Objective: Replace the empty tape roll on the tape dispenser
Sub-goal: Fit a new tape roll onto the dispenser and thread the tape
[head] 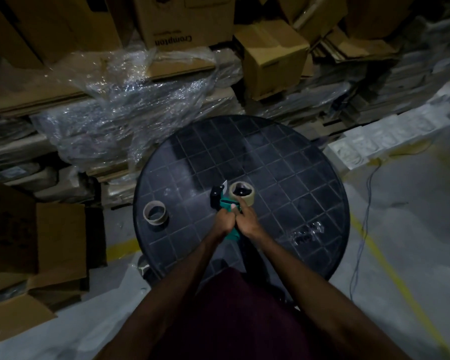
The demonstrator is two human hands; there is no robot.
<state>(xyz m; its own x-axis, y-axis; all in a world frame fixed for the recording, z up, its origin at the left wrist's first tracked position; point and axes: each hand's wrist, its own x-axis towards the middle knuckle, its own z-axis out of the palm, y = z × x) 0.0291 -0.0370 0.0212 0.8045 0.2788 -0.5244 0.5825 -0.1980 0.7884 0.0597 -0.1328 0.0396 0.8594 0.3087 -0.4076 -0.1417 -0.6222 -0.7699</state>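
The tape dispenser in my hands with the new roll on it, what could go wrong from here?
1. The tape dispenser has a pale blade tip near its front, close to the left hand; a slip could nick fingers.
2. The new tape roll may not be fully seated, so it could slide off.
3. The empty core sits near the round table's edge and could get knocked off.

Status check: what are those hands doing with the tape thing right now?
Both hands on green dispenser: left hand, right hand. Tape roll seated on it. Empty core lies apart on round table. Nothing blocking.
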